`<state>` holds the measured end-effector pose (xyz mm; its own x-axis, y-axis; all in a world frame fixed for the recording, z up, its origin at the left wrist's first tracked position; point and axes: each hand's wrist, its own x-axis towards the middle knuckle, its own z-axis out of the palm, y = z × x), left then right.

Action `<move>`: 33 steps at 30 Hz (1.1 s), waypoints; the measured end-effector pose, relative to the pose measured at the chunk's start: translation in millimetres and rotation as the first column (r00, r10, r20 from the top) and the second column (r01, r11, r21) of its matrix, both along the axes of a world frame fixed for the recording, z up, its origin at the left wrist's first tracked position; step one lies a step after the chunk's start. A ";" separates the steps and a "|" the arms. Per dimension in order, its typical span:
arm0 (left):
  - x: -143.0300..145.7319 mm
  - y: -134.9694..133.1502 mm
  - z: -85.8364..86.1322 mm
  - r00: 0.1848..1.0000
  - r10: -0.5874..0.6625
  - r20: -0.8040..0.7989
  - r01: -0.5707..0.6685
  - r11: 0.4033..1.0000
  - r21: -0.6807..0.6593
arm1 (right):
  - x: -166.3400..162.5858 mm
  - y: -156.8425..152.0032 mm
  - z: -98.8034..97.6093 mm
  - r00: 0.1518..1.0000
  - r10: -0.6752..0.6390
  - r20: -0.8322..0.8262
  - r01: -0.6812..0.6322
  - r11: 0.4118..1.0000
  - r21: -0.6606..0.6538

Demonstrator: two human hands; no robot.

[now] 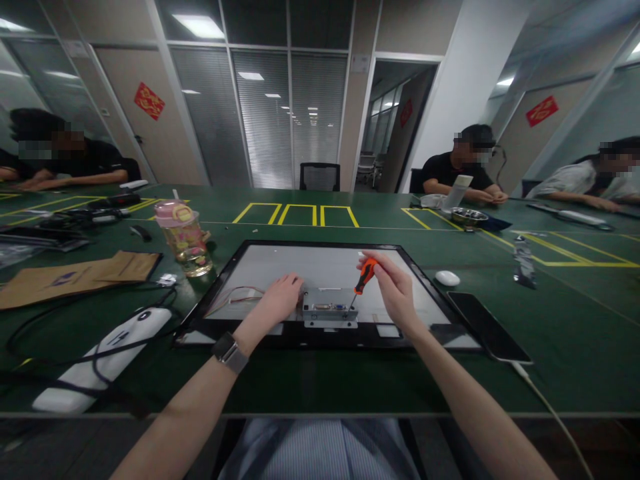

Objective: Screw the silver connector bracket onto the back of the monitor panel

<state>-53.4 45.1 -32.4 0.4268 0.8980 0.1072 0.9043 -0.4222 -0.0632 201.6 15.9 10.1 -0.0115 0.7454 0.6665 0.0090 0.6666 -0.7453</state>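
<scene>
A flat display panel with a black frame lies face-down or flat on the green table before me. On its near middle sits a metal bracket box with connector ports along its side. My right hand is closed around an orange and black screwdriver, its shaft slanting down to the right end of the box. My left hand rests at the box's left end, fingers partly hidden behind it; whether they grip it is unclear. Thin wires run across the panel left of that hand.
Left of the panel stand a pink-lidded drink cup, a brown paper envelope and a white power strip with black cables. To the right lie a white earbud case and a phone on a cable. Several people sit across the table.
</scene>
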 end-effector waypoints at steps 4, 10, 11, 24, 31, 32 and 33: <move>0.6 0.1 0.2 1.000 0.007 -0.007 -0.007 1.000 -0.008 | -1.5 1.5 0.6 0.992 -0.129 0.013 0.128 0.991 0.036; 1.1 -0.5 1.2 1.000 0.016 0.008 -0.016 1.000 -0.010 | 0.9 4.5 0.6 0.997 -0.075 -0.032 0.074 0.997 -0.007; 1.0 -0.2 0.9 1.000 0.016 0.007 -0.016 1.000 -0.013 | 1.2 5.0 0.5 0.998 -0.036 -0.051 0.034 0.999 -0.038; 2.0 -2.8 4.3 1.000 0.014 -0.012 -0.014 1.000 -0.009 | 1.5 11.1 -0.5 0.932 0.180 -0.315 -0.258 0.939 -0.226; 2.1 -2.2 4.0 1.000 0.010 -0.012 -0.010 1.000 -0.006 | 2.3 10.4 0.9 0.906 0.248 -0.343 -0.323 0.928 -0.184; 2.0 -2.0 3.8 1.000 0.008 -0.011 -0.008 1.000 -0.007 | 2.5 10.5 0.3 0.910 0.246 -0.332 -0.320 0.929 -0.187; 2.0 -1.9 3.6 1.000 0.007 -0.012 -0.007 1.000 -0.007 | 2.5 10.4 -0.1 0.913 0.247 -0.325 -0.320 0.927 -0.194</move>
